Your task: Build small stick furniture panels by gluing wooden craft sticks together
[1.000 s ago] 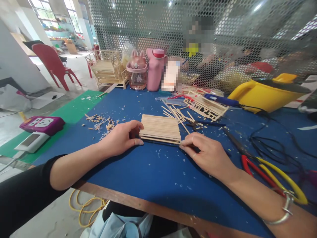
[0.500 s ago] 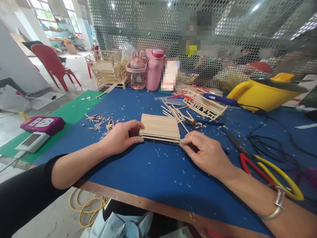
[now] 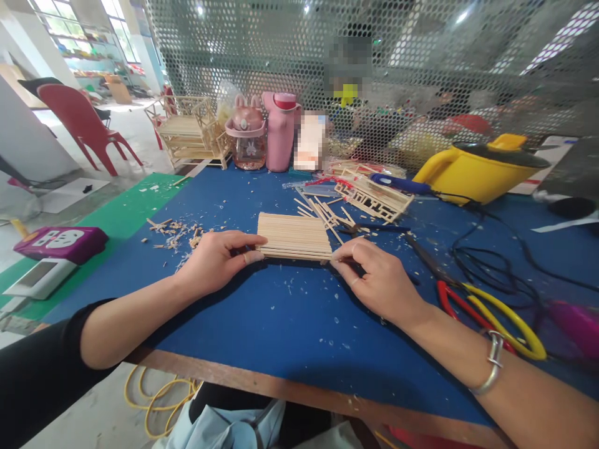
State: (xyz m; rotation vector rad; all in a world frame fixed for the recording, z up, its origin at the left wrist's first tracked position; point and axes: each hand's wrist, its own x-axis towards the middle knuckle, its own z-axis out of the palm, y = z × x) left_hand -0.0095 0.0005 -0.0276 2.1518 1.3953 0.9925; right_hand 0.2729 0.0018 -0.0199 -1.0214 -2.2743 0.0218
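A flat panel of thin wooden sticks [image 3: 292, 235] laid side by side lies on the blue table [image 3: 281, 312]. My left hand [image 3: 216, 259] pinches its left end, thumb on top and fingers at the near edge. My right hand [image 3: 374, 277] presses its fingertips against the panel's near right corner, where the nearest stick lies. Loose sticks [image 3: 322, 211] lie scattered just behind the panel.
A stick-built frame [image 3: 372, 196] and a blue tool [image 3: 397, 183] lie behind. A yellow kettle [image 3: 482, 167], black cables [image 3: 491, 262] and red-and-yellow pliers [image 3: 486, 312] fill the right side. Pink bottles [image 3: 262, 131] and a stick model [image 3: 189, 131] stand at the back; wood scraps [image 3: 175, 232] and a purple power strip [image 3: 60, 243] lie left.
Both hands keep their hold on the panel. The view has shifted a little, so everything sits slightly further left and higher; the nearest stick now lies tight against the panel.
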